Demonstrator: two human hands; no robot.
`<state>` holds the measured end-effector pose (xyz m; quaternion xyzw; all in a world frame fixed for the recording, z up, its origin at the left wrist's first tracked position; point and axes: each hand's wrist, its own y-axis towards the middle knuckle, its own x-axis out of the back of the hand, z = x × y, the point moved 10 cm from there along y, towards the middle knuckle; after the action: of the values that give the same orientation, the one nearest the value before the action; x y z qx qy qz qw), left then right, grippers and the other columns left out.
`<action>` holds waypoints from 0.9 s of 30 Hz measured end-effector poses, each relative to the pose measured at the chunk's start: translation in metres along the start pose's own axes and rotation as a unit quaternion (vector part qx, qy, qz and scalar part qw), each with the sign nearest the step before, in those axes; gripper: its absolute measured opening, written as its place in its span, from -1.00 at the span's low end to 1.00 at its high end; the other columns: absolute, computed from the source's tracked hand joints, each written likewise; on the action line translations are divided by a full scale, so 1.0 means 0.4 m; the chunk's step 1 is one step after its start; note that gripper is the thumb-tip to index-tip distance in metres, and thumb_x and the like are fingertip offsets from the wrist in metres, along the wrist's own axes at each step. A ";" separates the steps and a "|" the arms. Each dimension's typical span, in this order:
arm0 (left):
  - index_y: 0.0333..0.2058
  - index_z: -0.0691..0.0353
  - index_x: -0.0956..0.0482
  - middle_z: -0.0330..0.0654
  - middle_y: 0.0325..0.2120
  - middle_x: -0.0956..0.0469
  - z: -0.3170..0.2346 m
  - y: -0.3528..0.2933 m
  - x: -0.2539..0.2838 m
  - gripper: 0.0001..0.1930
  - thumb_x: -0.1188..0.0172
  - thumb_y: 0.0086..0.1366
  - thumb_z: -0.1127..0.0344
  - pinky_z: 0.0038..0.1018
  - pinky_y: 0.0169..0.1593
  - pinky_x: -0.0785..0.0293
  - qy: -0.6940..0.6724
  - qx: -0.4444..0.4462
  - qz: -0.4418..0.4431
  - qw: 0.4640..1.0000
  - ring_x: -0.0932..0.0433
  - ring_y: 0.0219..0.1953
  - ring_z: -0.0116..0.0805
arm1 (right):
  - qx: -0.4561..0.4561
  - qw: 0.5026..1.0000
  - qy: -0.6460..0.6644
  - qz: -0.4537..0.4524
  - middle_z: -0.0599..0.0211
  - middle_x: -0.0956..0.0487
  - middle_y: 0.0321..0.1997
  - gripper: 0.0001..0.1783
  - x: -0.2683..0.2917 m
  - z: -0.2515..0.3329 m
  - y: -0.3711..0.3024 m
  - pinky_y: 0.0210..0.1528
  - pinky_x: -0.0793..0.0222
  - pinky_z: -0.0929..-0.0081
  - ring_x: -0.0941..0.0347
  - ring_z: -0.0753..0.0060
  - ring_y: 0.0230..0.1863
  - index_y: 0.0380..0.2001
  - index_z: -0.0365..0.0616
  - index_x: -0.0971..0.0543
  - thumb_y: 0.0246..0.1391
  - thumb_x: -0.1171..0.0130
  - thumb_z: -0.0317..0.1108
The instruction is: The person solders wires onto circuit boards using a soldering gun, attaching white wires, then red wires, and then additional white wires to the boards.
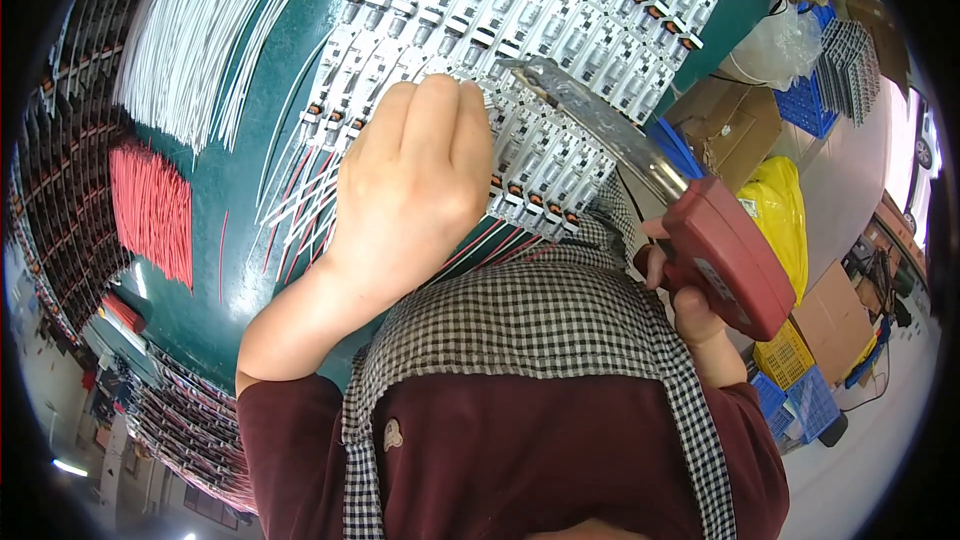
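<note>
Maroon shirt (560, 440) at six o'clock, then checked apron (520, 325): one of each. Toward four, one right hand (695, 315), fingers wrapped round the grip of one red tool (735, 255). Toward eleven, one left hand (420, 175), fingers bunched narrow over the boards (560, 15); cannot tell from above whether pinching anything. Probably best to press the boards flat, steady the wrist, bring the tip in at a low slant and keep metal clear of the left fingers. Boards at twelve, ranked in rows on one green tabletop (185, 315), too many to count. Toward ten, one heap of white wires (190, 35); at nine, one bundle of red wires (150, 210), plus one stray wire (223, 255). Farthest, at three, one yellow bag (778, 215).
</note>
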<state>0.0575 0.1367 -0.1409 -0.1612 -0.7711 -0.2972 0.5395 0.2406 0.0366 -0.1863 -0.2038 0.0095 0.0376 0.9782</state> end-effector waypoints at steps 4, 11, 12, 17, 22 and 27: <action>-0.41 0.37 -0.44 -0.20 -0.55 -0.27 -0.001 0.001 0.004 -0.84 -0.09 -0.05 0.50 -0.53 -0.57 -0.33 0.005 -0.003 -0.003 1.000 -0.35 -0.51 -0.37 | 0.001 0.999 -0.010 -0.042 0.04 -0.42 -0.02 -0.06 0.004 0.001 -0.004 -0.51 -0.25 0.64 -0.31 0.53 -0.54 0.12 -0.27 -0.19 -0.15 -0.25 0.19; -0.31 0.32 -0.47 -0.21 -0.51 -0.30 0.003 0.005 0.026 -0.72 -0.09 -0.11 0.46 -0.52 -0.52 -0.36 0.009 0.027 0.019 0.999 -0.37 -0.49 -0.37 | -0.005 1.000 -0.016 0.004 -0.02 -0.43 -0.04 -0.11 0.018 -0.017 -0.014 -0.54 -0.27 0.64 -0.33 0.51 -0.55 0.12 -0.28 -0.17 -0.09 -0.23 0.13; -0.31 0.32 -0.47 -0.21 -0.51 -0.30 -0.001 0.004 0.021 -0.72 -0.09 -0.11 0.46 -0.52 -0.52 -0.36 0.009 0.027 0.019 0.999 -0.37 -0.49 -0.37 | 0.000 1.000 -0.014 0.002 -0.03 -0.44 -0.04 -0.11 0.022 -0.017 -0.017 -0.54 -0.27 0.64 -0.33 0.51 -0.56 0.13 -0.28 -0.16 -0.09 -0.23 0.12; -0.35 0.32 -0.49 -0.26 -0.56 -0.29 -0.021 -0.005 0.003 -0.73 -0.10 -0.13 0.45 -0.54 -0.57 -0.31 0.002 0.010 -0.010 1.000 -0.37 -0.52 -0.41 | 0.005 1.000 -0.013 -0.008 -0.02 -0.44 -0.05 -0.11 0.023 -0.016 -0.018 -0.53 -0.27 0.64 -0.33 0.51 -0.56 0.14 -0.28 -0.16 -0.09 -0.24 0.10; -0.38 0.32 -0.50 -0.27 -0.59 -0.27 -0.032 -0.009 0.007 -0.75 -0.11 -0.14 0.45 -0.56 -0.58 -0.28 -0.001 -0.007 -0.039 0.999 -0.34 -0.57 -0.43 | 0.003 0.999 0.030 -0.018 0.33 -0.48 -0.35 -0.08 0.019 -0.009 -0.010 -0.41 -0.29 0.66 -0.36 0.62 -0.49 0.19 -0.32 -0.14 -0.14 -0.35 -0.10; -0.42 0.31 -0.48 -0.27 -0.61 -0.25 -0.040 -0.006 0.001 -0.80 -0.10 -0.13 0.47 -0.56 -0.58 -0.27 0.021 -0.015 -0.049 0.998 -0.33 -0.58 -0.44 | 0.048 0.997 -0.060 -0.018 0.32 -0.52 -0.29 -0.12 0.037 -0.023 -0.011 -0.40 -0.32 0.70 -0.39 0.67 -0.52 0.14 -0.38 -0.23 -0.16 -0.37 -0.10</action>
<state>0.0679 0.1247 -0.1373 -0.1249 -0.7620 -0.3383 0.5379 0.2558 0.0300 -0.1936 -0.1545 -0.0514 0.0320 0.9861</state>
